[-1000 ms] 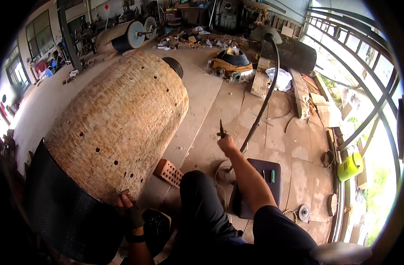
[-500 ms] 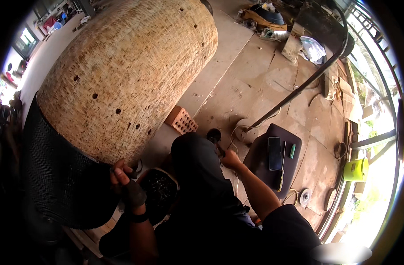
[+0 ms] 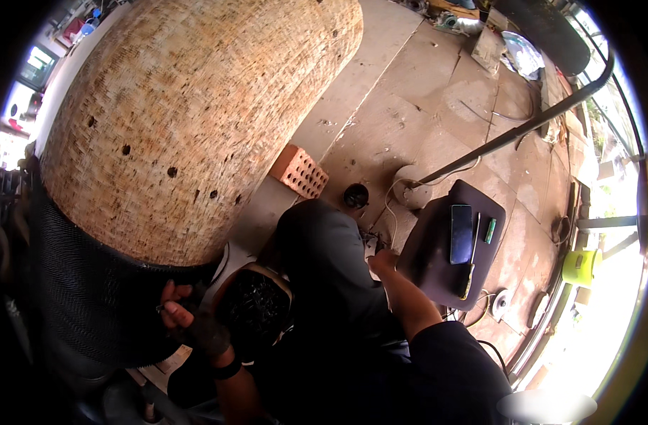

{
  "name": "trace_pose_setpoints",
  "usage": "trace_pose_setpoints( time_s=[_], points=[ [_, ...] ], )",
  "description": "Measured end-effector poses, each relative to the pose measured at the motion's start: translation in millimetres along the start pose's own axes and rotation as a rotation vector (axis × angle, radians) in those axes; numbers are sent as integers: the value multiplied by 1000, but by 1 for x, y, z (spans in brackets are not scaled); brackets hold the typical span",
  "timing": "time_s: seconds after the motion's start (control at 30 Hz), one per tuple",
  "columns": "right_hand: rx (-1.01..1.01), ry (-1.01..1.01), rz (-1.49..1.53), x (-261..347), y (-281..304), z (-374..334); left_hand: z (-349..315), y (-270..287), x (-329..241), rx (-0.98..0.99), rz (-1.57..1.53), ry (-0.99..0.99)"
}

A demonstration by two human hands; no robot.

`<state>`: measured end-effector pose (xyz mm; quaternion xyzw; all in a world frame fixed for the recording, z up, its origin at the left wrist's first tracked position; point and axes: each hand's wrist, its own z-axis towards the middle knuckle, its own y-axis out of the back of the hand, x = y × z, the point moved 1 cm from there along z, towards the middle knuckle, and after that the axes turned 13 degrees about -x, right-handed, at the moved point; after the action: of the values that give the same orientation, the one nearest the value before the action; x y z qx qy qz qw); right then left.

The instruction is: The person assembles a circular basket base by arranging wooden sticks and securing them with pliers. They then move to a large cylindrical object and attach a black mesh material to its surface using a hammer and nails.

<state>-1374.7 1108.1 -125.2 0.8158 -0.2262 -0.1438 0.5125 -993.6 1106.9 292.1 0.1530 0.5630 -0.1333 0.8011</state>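
A huge rough woven cylinder with a black mesh band looms above the left grip, which pinches a small tool; the right grip reaches down, closure unclear.

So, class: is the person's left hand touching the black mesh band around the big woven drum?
Touching. The head view shows the left hand with fingers pressed against the black mesh band on the drum.

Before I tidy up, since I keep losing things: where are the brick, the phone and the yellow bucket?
Brick (image 3: 300, 171), head view, its holed top face.
Phone (image 3: 460, 234), head view, middle of its dark screen.
Yellow bucket (image 3: 577, 267), head view, its side.
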Motion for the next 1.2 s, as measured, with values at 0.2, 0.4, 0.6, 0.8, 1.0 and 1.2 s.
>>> trace_pose_setpoints(
  time_s=[0.2, 0.4, 0.6, 0.8, 1.0, 1.2],
  points=[
    [-284, 33, 660, 21, 32, 19, 11, 12, 4, 86, 37, -81],
    [-470, 580, 1178, 137, 309, -68, 11, 9, 4, 146, 52, -200],
    [-279, 1482, 830, 234, 366, -234, 14, 15, 1, 67, 195, -332],
    [-271, 1501, 831, 272, 337, -265, 26, 11, -1, 53, 219, -394],
    [-432, 1527, 887, 288, 328, -277, 31, 26, 3, 38, 219, -435],
    [-639, 1433, 1036, 304, 311, -261, 15, 58, -14, 283, 420, -359]
  ],
)
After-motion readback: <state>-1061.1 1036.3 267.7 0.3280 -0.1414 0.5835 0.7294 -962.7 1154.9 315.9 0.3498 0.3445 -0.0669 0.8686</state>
